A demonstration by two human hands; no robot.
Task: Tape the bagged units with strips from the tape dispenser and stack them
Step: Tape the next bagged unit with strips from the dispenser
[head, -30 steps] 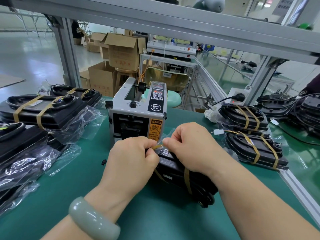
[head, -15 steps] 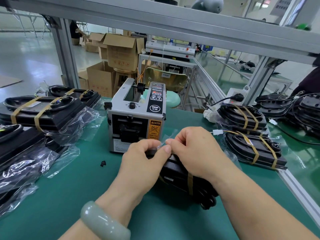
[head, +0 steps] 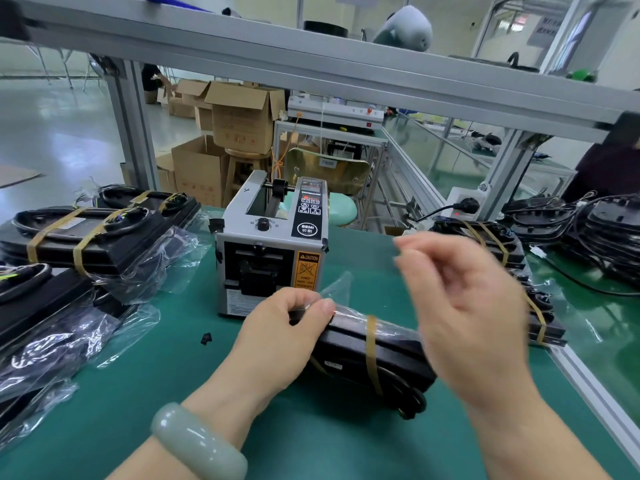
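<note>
Head view: fingers (head: 327, 306) of our left hand (head: 277, 337) curl round end of bagged unit (head: 377, 351) nearest tape dispenser (head: 270, 258), pinching loose bag flap. Right hand (head: 474, 313) blurred above unit, fingers loosely bent; we cannot tell if it holds anything. Unit lies on green table (head: 138, 393), one tape band (head: 371, 341) round it; flap end likely still needs a strip. Taped stacks sit left (head: 86, 237) and right (head: 491, 247). Untaped bagged units (head: 45, 327) wait near left. Small black scrap (head: 206, 338) lies beside left hand; nothing blocks dispenser.

Right hand (head: 471, 306) is motion-blurred, its finger pose unclear, and it hides part of the stack (head: 549, 332) behind. Left hand (head: 277, 341) covers one end of the unit (head: 381, 355). Bags (head: 20, 341) run off the left edge.
</note>
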